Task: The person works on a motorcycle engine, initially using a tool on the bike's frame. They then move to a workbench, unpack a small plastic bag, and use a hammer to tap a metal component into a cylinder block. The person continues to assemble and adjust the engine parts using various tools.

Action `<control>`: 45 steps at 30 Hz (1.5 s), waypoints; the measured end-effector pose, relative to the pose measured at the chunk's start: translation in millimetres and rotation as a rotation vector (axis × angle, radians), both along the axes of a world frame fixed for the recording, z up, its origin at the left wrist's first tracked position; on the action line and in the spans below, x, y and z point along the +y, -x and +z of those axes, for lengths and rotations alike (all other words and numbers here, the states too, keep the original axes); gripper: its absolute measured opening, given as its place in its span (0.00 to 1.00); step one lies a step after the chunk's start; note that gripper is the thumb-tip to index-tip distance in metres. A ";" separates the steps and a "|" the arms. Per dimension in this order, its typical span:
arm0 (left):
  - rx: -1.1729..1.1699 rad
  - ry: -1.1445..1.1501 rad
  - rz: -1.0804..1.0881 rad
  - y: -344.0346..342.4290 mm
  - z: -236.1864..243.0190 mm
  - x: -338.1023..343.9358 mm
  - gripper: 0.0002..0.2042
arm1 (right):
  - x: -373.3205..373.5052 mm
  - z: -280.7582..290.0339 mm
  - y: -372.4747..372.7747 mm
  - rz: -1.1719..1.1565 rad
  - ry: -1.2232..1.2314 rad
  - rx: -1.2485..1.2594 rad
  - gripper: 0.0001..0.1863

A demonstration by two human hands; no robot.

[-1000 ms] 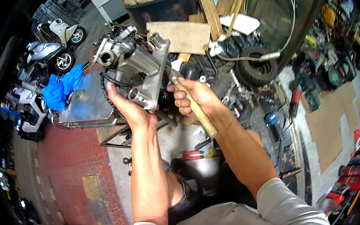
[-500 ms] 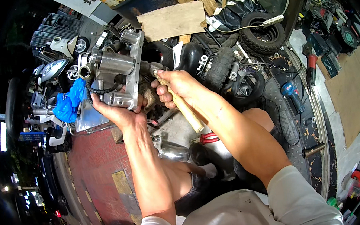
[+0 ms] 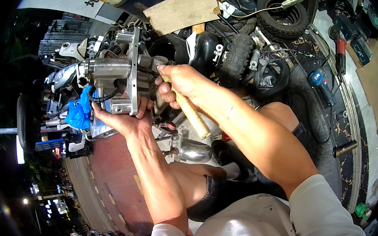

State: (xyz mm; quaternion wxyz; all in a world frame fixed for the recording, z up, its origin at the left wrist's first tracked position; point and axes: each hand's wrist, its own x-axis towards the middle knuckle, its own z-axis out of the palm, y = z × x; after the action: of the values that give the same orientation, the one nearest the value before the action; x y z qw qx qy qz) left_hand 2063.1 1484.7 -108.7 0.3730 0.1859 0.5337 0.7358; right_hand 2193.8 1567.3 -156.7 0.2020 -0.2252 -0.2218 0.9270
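Observation:
My left hand (image 3: 129,123) is closed around the lower end of a silver metal assembly (image 3: 112,69), with its thumb and fingers on either side. The assembly has a cylindrical body and a long flat mounting plate (image 3: 134,73) pierced with small holes. A hammer with a pale wooden handle (image 3: 193,117) is gripped in my right hand (image 3: 185,84), the handle slanting down toward me. Its metal head (image 3: 159,62) is close to the right side of the plate; I cannot tell whether they touch. Black cable curves around the assembly near my left fingers.
Below my forearms, another silver cylindrical part (image 3: 195,150) lies on the ground. Tyres (image 3: 281,16), a wooden board (image 3: 183,11) and scrap parts pile up ahead. A blue power drill (image 3: 321,86) and a red angle grinder (image 3: 340,51) lie at right. A blue plastic bag (image 3: 78,110) hangs at left.
The whole view has shifted slightly. Both hands keep their grips, and the hammer head stays beside the plate. The red pliers on the ground are now mostly hidden behind my right forearm.

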 end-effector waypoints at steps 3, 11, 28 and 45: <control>0.030 0.023 -0.035 -2.0 -2.4 0.6 0.45 | -6.7 -7.8 9.8 -0.031 0.064 -0.003 0.22; 0.056 0.164 -0.106 13.9 5.7 -19.9 0.47 | -13.9 -7.6 19.5 -0.090 0.103 0.045 0.19; 2.258 0.561 0.123 -25.9 43.5 -51.3 0.40 | -17.7 -7.3 20.9 -0.107 0.083 0.006 0.19; 2.171 0.855 0.187 -18.0 46.0 -45.5 0.32 | -22.6 -10.3 26.0 -0.119 0.167 0.090 0.19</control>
State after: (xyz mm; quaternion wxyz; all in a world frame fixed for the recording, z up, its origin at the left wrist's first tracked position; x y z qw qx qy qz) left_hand 2081.2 1439.2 -62.7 -0.3022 0.5361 0.7879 -0.0241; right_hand 2167.8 1544.7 -167.0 0.2470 -0.2120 -0.1208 0.9378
